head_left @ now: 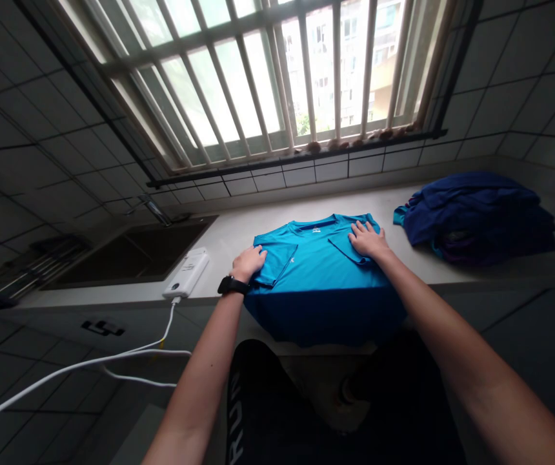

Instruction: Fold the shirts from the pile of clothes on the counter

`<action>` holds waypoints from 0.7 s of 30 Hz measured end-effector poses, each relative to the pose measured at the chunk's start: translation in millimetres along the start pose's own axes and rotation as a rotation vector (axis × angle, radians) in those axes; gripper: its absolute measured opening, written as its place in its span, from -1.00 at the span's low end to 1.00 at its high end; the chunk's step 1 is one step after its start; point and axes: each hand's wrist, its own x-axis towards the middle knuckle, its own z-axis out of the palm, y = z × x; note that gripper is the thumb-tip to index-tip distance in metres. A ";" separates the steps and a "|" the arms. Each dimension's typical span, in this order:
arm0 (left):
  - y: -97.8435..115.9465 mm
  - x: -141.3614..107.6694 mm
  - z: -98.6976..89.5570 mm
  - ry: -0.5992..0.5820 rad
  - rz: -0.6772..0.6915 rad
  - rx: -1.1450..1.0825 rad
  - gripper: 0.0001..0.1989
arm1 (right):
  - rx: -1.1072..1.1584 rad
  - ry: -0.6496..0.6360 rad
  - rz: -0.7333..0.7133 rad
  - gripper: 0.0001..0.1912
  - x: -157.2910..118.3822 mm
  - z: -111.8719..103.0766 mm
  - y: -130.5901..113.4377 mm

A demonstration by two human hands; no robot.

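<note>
A bright blue T-shirt (316, 268) lies on the white counter (239, 213), its collar toward the window and its lower part hanging over the front edge. Both sleeves are folded inward over the chest. My left hand (249, 263), with a black watch (233, 285) on the wrist, rests at the left sleeve, its fingers partly curled on the fabric. On the right sleeve my right hand (368, 240) lies flat with its fingers spread.
A heap of dark blue clothing (481, 216) sits on the counter at the right. Left of the shirt are a white power bank (188, 272) with a white cable (171, 320) and a dark sink (137, 255) with a faucet (154, 210). Behind is a barred window (277, 77).
</note>
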 end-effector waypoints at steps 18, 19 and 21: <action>2.4 55.9 10.7 0.147 -0.023 0.010 -0.49 | -0.029 -0.007 0.039 -0.30 44.7 -9.4 0.7; 6.4 56.9 10.4 0.157 -0.013 0.029 -0.48 | -0.032 -0.005 0.042 -0.30 46.9 -9.1 0.3; 15.9 57.6 9.6 0.183 0.006 0.063 -0.45 | -0.036 0.002 0.043 -0.30 49.3 -9.5 -1.1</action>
